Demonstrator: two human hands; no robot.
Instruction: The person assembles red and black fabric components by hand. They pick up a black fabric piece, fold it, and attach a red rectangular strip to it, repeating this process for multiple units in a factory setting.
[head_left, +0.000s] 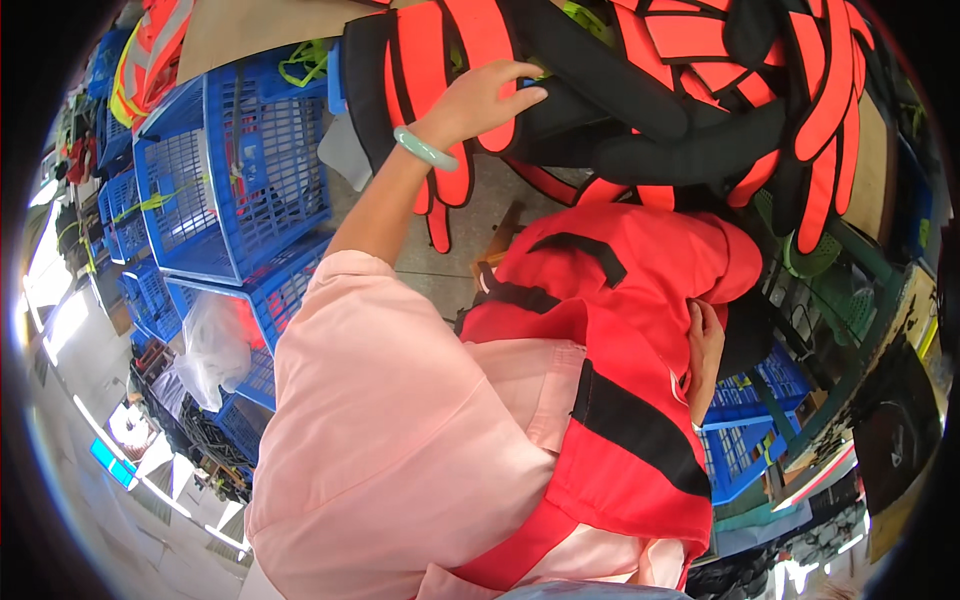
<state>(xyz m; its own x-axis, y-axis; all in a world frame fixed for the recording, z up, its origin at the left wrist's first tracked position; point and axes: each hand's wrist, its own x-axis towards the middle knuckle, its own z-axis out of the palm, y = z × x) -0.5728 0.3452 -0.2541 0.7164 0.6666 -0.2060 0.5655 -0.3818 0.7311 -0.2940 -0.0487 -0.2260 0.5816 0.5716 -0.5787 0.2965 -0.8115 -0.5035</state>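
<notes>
My left hand [490,98], with a pale green bangle at the wrist, reaches over a pile of orange-and-black padded fabric pieces [690,125]. Its thumb and forefinger are spread apart, and nothing shows between them. Under that hand, one piece with long orange strips [425,75] hangs over the near edge of the pile. Long black padded tubes [600,70] lie just to its right. Low at my right side, my right hand [706,345] rests against the red apron [640,440], fingers fairly straight. The apron partly covers it.
Blue plastic crates [270,165] are stacked at the left, with a clear plastic bag [215,340] hanging by them. More blue crates [745,440] stand low at the right, beside a dark green metal frame [850,350]. A tan tabletop [250,30] shows at the far left.
</notes>
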